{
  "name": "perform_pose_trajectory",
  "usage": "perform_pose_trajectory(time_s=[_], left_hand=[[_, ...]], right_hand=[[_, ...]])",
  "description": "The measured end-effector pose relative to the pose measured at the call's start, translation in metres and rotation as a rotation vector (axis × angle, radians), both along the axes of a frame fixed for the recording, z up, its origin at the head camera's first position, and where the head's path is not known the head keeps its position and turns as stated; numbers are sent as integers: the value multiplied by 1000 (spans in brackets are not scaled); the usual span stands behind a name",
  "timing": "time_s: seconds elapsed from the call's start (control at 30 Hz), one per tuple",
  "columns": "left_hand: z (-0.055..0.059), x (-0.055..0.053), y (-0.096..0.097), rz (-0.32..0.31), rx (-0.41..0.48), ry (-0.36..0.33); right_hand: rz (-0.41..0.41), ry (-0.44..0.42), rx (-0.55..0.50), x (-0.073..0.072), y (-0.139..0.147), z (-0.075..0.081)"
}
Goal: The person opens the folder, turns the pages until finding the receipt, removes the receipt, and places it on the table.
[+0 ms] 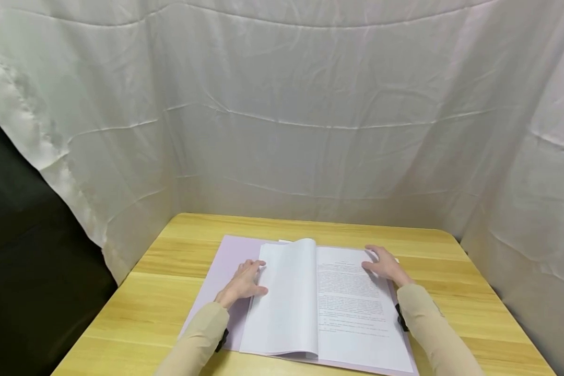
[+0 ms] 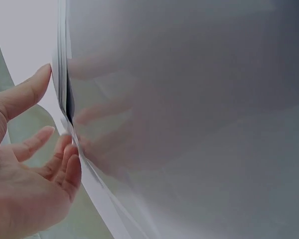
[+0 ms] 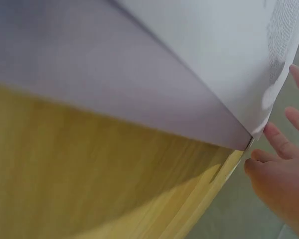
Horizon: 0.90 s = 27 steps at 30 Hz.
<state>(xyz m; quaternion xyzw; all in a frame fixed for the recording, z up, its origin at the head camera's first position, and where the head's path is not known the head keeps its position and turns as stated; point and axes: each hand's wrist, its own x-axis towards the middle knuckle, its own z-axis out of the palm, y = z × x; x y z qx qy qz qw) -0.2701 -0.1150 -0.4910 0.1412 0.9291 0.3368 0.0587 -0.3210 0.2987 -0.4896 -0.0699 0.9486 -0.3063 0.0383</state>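
Note:
A lilac folder (image 1: 237, 256) lies spread on the table, holding glossy pages that look like plastic sleeves. The left-hand page (image 1: 279, 300) looks blank and bulges up near the middle fold. Printed text fills much of the right-hand page (image 1: 350, 292). At the outer edge of the left pages is my left hand (image 1: 242, 283), thumb and fingers spread; the left wrist view shows its thumb (image 2: 32, 92) against the stacked page edges. My right hand (image 1: 385, 265) is at the upper right edge of the printed page, fingers loosely bent with fingertips over or beside that edge.
The wooden table (image 1: 164, 292) extends around the folder on all sides. Pale curtains (image 1: 310, 130) hang behind it and to both sides. A dark area (image 1: 28, 261) shows at the far left. A black wrist strap (image 1: 401, 317) is on the right sleeve.

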Motion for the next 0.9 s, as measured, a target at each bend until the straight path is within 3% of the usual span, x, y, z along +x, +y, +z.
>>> perform_pose_trajectory(time_s=[0.13,0.37,0.9], left_hand=[[0,-3,1,-38,-5,11],[0,-5,0,-174,23,-18],[3,-1,0,-188,-18,-165]], right_hand=[[2,0,13,-4,1,1],[27,115,-1,-9,1,3],[-4,118,-20,-9,2,6]])
